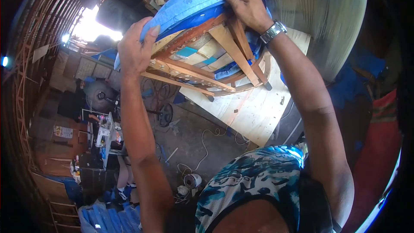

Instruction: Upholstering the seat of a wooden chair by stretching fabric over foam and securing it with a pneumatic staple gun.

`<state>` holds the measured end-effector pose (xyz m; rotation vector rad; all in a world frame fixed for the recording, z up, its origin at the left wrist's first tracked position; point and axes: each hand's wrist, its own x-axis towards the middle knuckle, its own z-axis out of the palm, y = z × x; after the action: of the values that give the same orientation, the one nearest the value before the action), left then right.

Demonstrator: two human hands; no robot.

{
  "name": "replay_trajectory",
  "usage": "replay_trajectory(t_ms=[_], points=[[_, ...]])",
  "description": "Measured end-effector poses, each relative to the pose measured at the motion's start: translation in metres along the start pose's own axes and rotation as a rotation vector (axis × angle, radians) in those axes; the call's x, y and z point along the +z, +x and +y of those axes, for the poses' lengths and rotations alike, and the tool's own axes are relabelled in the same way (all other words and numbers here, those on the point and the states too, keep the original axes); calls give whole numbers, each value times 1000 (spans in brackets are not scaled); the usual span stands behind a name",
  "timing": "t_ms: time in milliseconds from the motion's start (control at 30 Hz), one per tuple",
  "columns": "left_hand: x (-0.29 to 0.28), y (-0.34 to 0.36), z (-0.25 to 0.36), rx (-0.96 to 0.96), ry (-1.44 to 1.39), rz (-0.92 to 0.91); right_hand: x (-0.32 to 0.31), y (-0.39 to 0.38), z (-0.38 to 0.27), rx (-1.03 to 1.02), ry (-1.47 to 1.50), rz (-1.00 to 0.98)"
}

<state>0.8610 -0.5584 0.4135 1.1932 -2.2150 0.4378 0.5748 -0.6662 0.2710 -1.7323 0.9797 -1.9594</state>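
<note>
The left hand (137, 47), at ten o'clock in the view, pinches the edge of a light-blue printed fabric (189, 2), thumb on the near side, its other fingertips hidden. The right hand (250, 11), at one o'clock, clamps the same fabric, thumb laid along it, the remaining fingertips out of sight. Both forearms reach up from below, the left nearly straight, the right slanting inward; one metal-band wristwatch (273, 31) circles the right wrist. The fabric drapes the far side of one wooden chair frame (235, 54), tilted at twelve o'clock, where two bright-blue patches (185, 52) show between slats. The frame partly covers one plywood tabletop (258, 116) toward four o'clock. Clutter at eight o'clock is hard to make out.
</note>
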Motion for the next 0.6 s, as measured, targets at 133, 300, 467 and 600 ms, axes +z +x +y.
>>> replay_trajectory(t_ms=[133,300,467,600], points=[[-3,30,27,-273,-149,-98,13,0,3,-12,109,75],[33,64,59,163,-272,-190,-10,11,-17,47,112,-46],[45,69,66,52,-346,-294,-50,30,-43,236,265,-298],[44,71,67,-20,-364,-308,-47,51,-67,69,-10,-137]])
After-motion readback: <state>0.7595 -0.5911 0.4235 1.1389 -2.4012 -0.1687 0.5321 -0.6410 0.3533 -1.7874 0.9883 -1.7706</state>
